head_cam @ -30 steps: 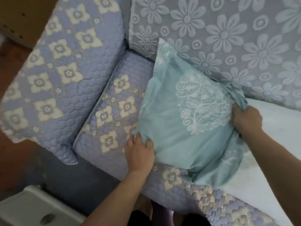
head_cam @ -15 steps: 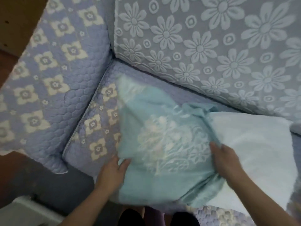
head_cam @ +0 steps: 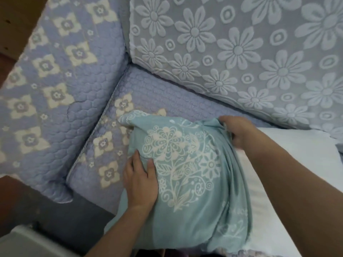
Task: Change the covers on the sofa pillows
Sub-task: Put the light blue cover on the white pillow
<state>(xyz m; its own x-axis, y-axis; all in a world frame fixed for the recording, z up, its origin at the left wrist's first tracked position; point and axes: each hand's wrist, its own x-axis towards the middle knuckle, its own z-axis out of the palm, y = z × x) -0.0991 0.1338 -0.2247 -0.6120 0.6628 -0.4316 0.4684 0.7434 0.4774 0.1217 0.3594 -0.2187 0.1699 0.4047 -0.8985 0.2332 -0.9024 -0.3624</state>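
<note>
Clenched on the bunched open edge of the teal cover [head_cam: 185, 175], the right hand [head_cam: 239, 130] holds a fold of fabric at the right of centre, fingers curled into the gathers. At lower centre the left hand [head_cam: 141, 180] lies flat on the cover's face, fingers nearly straight, its grip released and only pressing down.

Largest in view is the sofa [head_cam: 167, 93], draped in lilac quilting with cream flowers, a pale daisy-patterned back cushion [head_cam: 241, 52] filling the upper right. The white pillow [head_cam: 297, 154] lies on the seat at the right edge, its left part inside the cover and the rest bare and sticking out past the right hand. The cover itself sits at centre and lower centre, plump where filled, loose and creased along its right, open side.

By my reading this pillow is about half done. Whether the cover is going on or coming off cannot be told from this view alone. No other pillow or spare cover is in view, so how many remain is unknown.

The cover is thin, smooth teal cloth printed with a white flower-and-leaf motif, and small white sprigs near the hem.
</note>
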